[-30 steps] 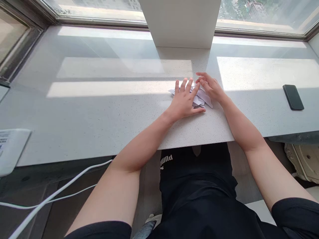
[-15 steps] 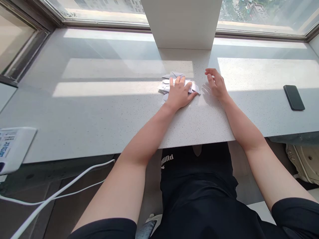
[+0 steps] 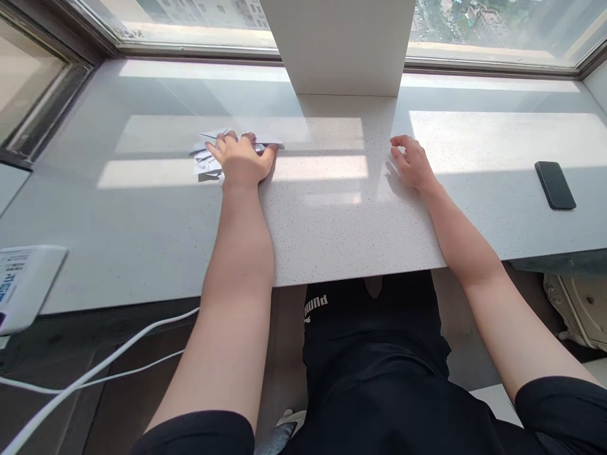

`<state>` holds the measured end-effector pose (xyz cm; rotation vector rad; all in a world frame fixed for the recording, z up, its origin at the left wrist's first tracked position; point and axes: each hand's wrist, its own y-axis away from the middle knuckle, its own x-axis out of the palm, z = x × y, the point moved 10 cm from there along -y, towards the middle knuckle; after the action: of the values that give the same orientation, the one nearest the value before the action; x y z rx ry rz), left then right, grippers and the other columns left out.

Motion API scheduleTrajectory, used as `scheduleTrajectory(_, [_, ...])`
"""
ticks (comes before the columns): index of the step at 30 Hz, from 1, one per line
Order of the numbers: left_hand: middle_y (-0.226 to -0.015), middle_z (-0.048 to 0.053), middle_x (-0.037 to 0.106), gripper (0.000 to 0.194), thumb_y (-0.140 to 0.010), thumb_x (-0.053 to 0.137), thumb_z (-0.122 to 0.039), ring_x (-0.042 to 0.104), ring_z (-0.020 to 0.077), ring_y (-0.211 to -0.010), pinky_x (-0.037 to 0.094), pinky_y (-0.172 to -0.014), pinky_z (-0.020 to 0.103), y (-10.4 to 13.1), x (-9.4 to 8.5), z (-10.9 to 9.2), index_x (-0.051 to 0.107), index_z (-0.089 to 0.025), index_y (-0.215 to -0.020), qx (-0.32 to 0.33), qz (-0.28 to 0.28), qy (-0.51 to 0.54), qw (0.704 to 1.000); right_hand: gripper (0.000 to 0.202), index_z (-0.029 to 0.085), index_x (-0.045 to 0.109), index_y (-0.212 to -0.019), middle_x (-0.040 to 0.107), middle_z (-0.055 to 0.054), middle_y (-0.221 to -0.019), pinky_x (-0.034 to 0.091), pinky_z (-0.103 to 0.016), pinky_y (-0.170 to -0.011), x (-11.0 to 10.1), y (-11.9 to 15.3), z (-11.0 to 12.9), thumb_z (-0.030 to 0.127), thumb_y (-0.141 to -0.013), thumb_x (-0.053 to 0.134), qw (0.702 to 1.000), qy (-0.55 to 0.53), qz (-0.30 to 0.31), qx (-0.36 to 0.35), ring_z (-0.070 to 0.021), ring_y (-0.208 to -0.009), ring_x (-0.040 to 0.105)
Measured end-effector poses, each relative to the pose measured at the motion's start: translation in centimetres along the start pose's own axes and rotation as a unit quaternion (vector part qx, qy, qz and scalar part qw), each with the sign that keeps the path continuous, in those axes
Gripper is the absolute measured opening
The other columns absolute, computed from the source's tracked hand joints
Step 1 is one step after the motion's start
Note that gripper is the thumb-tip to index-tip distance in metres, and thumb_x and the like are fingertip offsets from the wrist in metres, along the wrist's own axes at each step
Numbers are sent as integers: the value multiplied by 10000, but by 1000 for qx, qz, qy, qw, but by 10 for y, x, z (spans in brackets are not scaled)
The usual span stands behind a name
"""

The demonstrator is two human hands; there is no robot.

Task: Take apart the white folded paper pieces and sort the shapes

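A pile of folded, crumpled white papers [image 3: 205,165] lies on the white speckled counter [image 3: 313,234], left of the middle. My left hand [image 3: 243,158] covers much of it from above, fingers bent over the papers and thumb out to the right side. What lies under the palm is hidden. My right hand [image 3: 411,161] rests on its outer edge on the counter, well to the right of the papers. Its fingers are loosely curled, with a gap between thumb and forefinger and nothing visible in it.
A black phone [image 3: 554,185] lies at the right. At the left front edge sits a white device [image 3: 31,284] with a label; white cables [image 3: 118,347] run below the counter. A white pillar [image 3: 348,47] stands at the back between windows.
My left hand has moved left across the counter, and the papers have slid along with it. My right hand has stayed nearly in place.
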<state>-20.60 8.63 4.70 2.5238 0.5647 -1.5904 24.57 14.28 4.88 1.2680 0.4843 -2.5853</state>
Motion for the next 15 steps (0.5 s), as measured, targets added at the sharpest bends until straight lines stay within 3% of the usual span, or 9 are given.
scheduleTrajectory(3, [-1846, 222, 691, 1391, -827, 389, -1218, 117, 597, -1991, 95, -1413, 918, 5, -7, -16, 751, -162, -1657, 13, -28, 23, 999, 598, 245, 722, -1732, 711, -211, -1821, 503, -714, -1501, -6, 0, -12, 538, -1277, 469, 999, 35, -2, 15, -489, -1756, 589])
scheduleTrajectory(5, [-1979, 212, 571, 1238, -949, 461, -1085, 207, 522, -1986, 29, -1548, 851, 10, -7, -37, 724, -138, -1701, 44, -48, 14, 998, 610, 239, 695, -1755, 655, -227, -1881, 434, -781, -1534, -9, 0, -20, 537, -1260, 503, 998, 63, -1, 29, -528, -1815, 518])
scheduleTrajectory(7, [-1985, 208, 566, 1035, -1094, 461, -919, 347, 441, -1947, 13, -1639, 755, 17, 4, -66, 726, -119, -1696, 98, -39, 14, 994, 655, 254, 661, -1798, 589, -230, -1949, 353, -840, -1557, -8, 2, -26, 586, -1249, 532, 996, 82, 11, 39, -556, -1881, 425])
scheduleTrajectory(9, [-1926, 138, 646, 809, -1186, 497, -768, 453, 352, -1898, 87, -1681, 662, 28, 29, -96, 721, -187, -1702, 166, 9, 36, 985, 724, 255, 632, -1837, 534, -235, -1997, 275, -868, -1574, -3, 3, -29, 648, -1233, 561, 994, 95, 34, 46, -571, -1922, 357])
scheduleTrajectory(12, [-1867, 182, 693, 684, -1173, 630, -604, 512, 393, -1869, 313, -1639, 641, 46, 67, -126, 733, -189, -1707, 225, 86, 43, 970, 820, 227, 612, -1865, 474, -257, -2036, 210, -866, -1585, 4, 5, -30, 716, -1207, 593, 990, 111, 64, 53, -586, -1937, 323])
scheduleTrajectory(15, [-1890, 220, 665, 621, -1163, 656, -539, 538, 477, -1843, 382, -1590, 704, 55, 82, -132, 770, -197, -1668, 224, 104, 45, 968, 845, 220, 597, -1877, 439, -265, -2055, 191, -835, -1596, 7, 6, -29, 730, -1203, 596, 989, 121, 68, 58, -571, -1953, 297])
